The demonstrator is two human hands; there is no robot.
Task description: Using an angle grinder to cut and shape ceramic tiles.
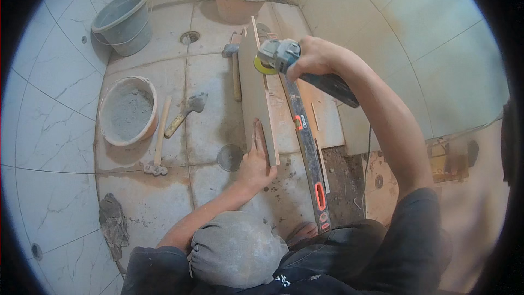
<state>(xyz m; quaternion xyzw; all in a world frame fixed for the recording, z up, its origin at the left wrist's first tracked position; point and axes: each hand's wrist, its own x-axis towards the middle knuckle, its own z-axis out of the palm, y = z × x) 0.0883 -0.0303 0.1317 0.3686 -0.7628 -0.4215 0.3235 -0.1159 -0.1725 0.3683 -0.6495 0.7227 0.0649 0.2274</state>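
Observation:
A long, narrow tile (252,104) stands tilted on its edge in the middle of the head view. My left hand (255,165) grips it near its close end, fingers stretched along the face. Wrapped round the body of an angle grinder (283,57) is my right hand (319,57). The grinder's yellow-green disc (264,66) meets the tile's right edge toward the far end; whether it is spinning cannot be made out. Just right of the tile lies a long spirit level (307,147) with orange-red handle openings. A mallet (234,71) rests on the floor left of the tile.
A trowel (187,113) and a hammer (159,145) lie beside a tub of grey mortar (130,112). Farther off stand a grey bucket (124,30) and an orange bucket (238,5). A floor drain (190,37), a crumpled grey cloth (113,224) and a cable (365,177) also show.

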